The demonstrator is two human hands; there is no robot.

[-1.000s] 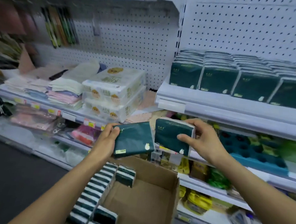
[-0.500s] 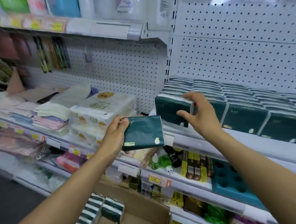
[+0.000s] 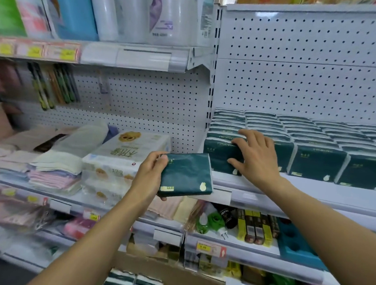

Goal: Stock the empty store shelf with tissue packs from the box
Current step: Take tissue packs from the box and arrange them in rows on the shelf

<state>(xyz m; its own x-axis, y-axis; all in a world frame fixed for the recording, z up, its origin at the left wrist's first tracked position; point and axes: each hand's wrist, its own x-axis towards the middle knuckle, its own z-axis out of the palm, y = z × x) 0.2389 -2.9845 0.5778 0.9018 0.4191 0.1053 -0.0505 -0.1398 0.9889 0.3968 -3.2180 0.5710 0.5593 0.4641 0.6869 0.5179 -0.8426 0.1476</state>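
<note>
Nearest to me, at six o'clock, the cardboard box (image 3: 195,283) sits open with striped ends of more tissue packs (image 3: 132,284) showing at its near-left corner, so there is stock left to move.

Just above it, near the centre, the left hand (image 3: 149,179) grips a dark green tissue pack (image 3: 186,175) by its left edge, fingers curled over the top and thumb underneath. The pack hangs tilted in front of the shelf lip, touching nothing else.

Further in, toward two o'clock, the right hand (image 3: 256,158) has its fingers spread and fairly straight against the front pack (image 3: 220,154) at the left end of the shelf (image 3: 312,195), fingertips over its top edge, thumb low on its face. It looks like pressing rather than clutching.

To do this step well, I'd say the right hand should push that front pack back until it is square and upright against the row behind, its face level with the packs (image 3: 319,162) to its right. Only then bring the left-hand pack in. Where it goes is hard to judge: the rows look full from here, right back to the pegboard (image 3: 298,83) at twelve o'clock, so it may need to start a second layer on top. These soft wrappers will squash and lean if shoved from one corner, so a flat, even push is the safer way.
</note>
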